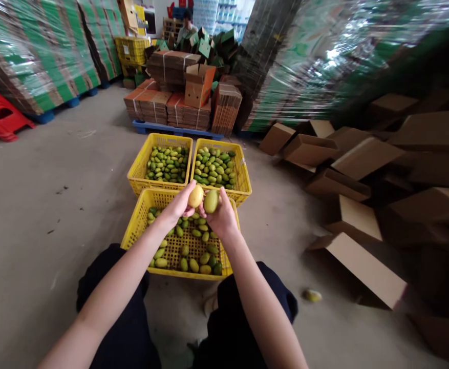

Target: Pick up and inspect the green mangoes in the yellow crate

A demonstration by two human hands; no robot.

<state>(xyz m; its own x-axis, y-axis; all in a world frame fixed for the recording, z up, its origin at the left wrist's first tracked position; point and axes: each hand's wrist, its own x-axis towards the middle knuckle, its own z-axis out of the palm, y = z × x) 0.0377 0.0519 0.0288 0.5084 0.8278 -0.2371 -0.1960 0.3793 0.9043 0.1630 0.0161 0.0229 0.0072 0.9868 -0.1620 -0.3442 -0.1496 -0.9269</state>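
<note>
Over the near yellow crate, my left hand is closed around a yellow mango. Close beside it, my right hand grips a greener mango. Both fruits are oval and held upright, nearly side by side. Below my hands, loose green mangoes lie scattered in the near crate, whose perforated floor shows between them. Behind it stand a left rear crate and a right rear crate, both holding many mangoes. My hands and forearms hide part of the near crate's contents.
A single fruit lies on the floor at right, near a heap of open cardboard boxes. Flattened cartons stand on a blue pallet ahead. A red stool is at left. A person is at the back.
</note>
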